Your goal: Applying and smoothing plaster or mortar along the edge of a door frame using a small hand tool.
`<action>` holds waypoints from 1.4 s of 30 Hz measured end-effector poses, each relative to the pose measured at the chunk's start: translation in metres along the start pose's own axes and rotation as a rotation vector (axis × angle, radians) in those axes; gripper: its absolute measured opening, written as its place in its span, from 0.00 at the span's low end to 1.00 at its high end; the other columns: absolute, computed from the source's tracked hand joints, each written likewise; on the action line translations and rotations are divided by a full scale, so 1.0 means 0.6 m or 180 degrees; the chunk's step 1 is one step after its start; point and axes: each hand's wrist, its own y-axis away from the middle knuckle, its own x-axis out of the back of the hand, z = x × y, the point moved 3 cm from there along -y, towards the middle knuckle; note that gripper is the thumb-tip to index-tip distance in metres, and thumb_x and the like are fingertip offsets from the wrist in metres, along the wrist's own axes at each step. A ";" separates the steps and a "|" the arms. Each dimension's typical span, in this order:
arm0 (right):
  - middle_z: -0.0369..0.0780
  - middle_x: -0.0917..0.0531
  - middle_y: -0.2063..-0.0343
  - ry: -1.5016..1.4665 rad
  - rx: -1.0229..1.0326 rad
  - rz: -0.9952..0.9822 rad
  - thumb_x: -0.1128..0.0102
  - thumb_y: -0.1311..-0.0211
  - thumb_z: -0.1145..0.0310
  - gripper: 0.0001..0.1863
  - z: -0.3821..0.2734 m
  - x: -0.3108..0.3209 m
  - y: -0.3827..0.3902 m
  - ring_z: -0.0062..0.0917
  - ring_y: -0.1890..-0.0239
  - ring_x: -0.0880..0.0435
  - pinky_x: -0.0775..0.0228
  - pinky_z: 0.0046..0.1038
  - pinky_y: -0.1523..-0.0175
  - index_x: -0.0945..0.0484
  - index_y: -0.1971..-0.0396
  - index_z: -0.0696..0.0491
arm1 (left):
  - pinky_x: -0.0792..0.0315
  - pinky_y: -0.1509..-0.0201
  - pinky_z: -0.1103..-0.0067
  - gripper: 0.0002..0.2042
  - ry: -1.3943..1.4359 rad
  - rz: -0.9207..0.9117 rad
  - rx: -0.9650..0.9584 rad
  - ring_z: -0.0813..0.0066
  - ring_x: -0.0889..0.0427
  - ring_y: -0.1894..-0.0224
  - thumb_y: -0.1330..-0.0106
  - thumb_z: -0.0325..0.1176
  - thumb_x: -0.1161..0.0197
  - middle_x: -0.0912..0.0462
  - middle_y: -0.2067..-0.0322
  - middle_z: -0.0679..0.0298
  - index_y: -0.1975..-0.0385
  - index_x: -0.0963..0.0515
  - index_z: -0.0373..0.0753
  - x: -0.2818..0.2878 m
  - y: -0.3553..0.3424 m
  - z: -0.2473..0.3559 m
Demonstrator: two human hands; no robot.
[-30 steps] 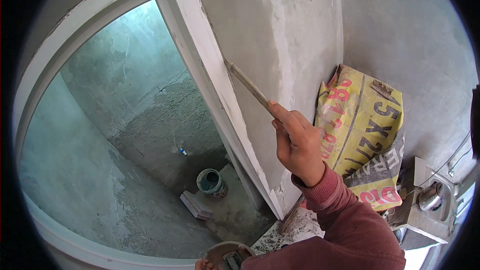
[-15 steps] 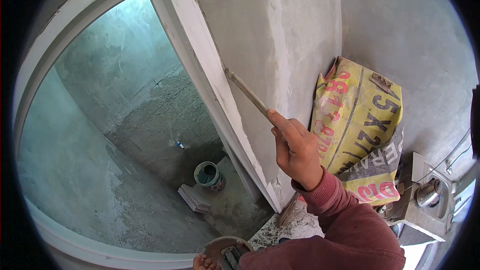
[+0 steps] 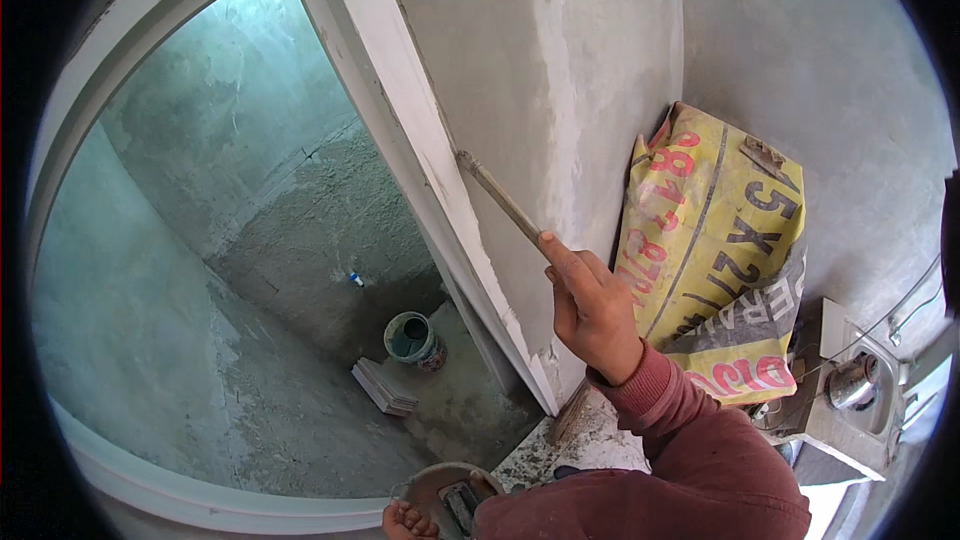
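Unfinished room inside a building: bare grey walls (image 3: 610, 30), slab stack (image 3: 383, 386), bucket (image 3: 431, 355)

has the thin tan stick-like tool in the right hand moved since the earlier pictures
Yes: the thin tan stick-like tool has moved down along the white door frame, toward its lower end.

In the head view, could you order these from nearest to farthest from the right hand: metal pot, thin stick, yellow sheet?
1. Thin stick: held in the right hand.
2. Yellow sheet: to the hand's right.
3. Metal pot: far right, at the sink.
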 end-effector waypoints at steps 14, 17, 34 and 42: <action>0.41 0.29 0.80 0.0135 0.0015 -0.0147 0.49 0.58 0.84 0.28 -0.002 -0.006 0.024 0.32 0.83 0.27 0.34 0.30 0.79 0.34 0.50 0.55 | 0.49 0.85 0.85 0.11 0.0154 0.0242 0.0400 0.84 0.45 0.88 0.37 0.44 0.54 0.44 0.89 0.77 0.80 0.35 0.50 -0.015 0.020 0.037; 0.41 0.29 0.79 0.0127 -0.0030 -0.0207 0.49 0.58 0.84 0.28 0.002 -0.011 0.035 0.33 0.83 0.28 0.34 0.30 0.79 0.34 0.50 0.55 | 0.49 0.85 0.85 0.11 0.0825 0.0426 0.0896 0.84 0.45 0.88 0.37 0.44 0.54 0.44 0.89 0.76 0.80 0.35 0.50 -0.054 0.042 0.094; 0.46 0.22 0.77 -0.1316 -0.0331 -0.3824 0.48 0.60 0.73 0.17 -0.072 -0.140 0.288 0.38 0.73 0.22 0.31 0.36 0.70 0.25 0.64 0.55 | 0.53 0.91 0.85 0.13 0.1977 0.0383 0.1890 0.84 0.48 0.94 0.43 0.46 0.48 0.45 0.94 0.76 0.83 0.34 0.45 -0.048 0.010 0.070; 0.48 0.20 0.74 -0.1250 0.1258 -0.5035 0.43 0.64 0.68 0.12 -0.155 -0.324 0.573 0.40 0.69 0.20 0.29 0.38 0.65 0.21 0.77 0.58 | 0.55 0.90 0.84 0.13 0.2000 0.0297 0.1779 0.84 0.50 0.94 0.43 0.45 0.48 0.46 0.93 0.77 0.83 0.34 0.46 -0.067 0.002 0.100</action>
